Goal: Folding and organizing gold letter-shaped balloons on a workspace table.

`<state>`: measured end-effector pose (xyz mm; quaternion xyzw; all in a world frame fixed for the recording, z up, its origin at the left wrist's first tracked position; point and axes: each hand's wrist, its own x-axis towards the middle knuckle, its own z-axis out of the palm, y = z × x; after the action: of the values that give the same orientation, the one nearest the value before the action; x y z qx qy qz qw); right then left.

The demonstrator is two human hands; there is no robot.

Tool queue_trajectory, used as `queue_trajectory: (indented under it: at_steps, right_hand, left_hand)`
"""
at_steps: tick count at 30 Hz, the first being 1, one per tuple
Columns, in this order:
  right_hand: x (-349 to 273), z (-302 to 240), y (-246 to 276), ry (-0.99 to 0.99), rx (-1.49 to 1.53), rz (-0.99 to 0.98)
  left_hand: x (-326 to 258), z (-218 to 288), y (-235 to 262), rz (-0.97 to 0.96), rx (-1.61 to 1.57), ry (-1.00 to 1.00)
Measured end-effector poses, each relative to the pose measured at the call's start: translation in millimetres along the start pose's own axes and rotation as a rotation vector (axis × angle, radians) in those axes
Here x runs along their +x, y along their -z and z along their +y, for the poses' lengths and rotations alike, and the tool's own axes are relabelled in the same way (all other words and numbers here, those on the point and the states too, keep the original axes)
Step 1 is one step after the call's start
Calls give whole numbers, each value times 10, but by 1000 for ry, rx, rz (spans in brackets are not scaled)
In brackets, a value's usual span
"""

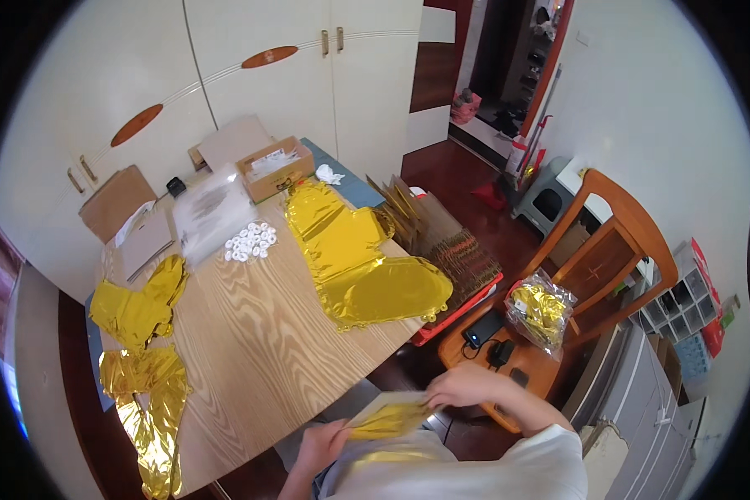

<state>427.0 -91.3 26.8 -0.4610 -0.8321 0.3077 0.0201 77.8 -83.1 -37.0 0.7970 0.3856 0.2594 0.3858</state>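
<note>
In front of my body, past the table's near edge, I hold a flat packet point(387, 417) with folded gold foil showing on its face. The fingers of my left hand point(327, 440) are closed on its left edge. My right hand point(457, 387) pinches the upper right corner. On the table, a large flat gold foil balloon point(367, 275) lies spread out at the right. Two more gold foil pieces lie along the left edge, a crumpled one point(142, 304) and a longer shiny one point(148, 417) below it.
On the wooden table point(250, 358) are several small white rings point(250, 242), a stack of see-through bags point(217, 212) and a cardboard box point(277, 169). A wooden chair point(550, 350) at the right bears a bagged gold foil bundle point(542, 307). Cardboard fills a red crate point(467, 304) beside the table.
</note>
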Motion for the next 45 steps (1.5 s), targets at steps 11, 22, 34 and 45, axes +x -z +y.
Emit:
queue_trajectory:
  at_steps: [11, 22, 34, 45]
  right_hand:
    - [-1075, 1944, 496, -823, -37, 787]
    - [-401, 2561, 1048, -445, -581, 756]
    - [416, 3091, 1054, -169, -644, 439]
    - [978, 3645, 683, -408, -387, 98]
  left_hand:
    - [233, 48, -384, -192, -44, 113]
    - [171, 24, -370, -8, -58, 249]
    - [334, 27, -538, -108, 7, 178]
    - [310, -1, -507, -462, 28, 731]
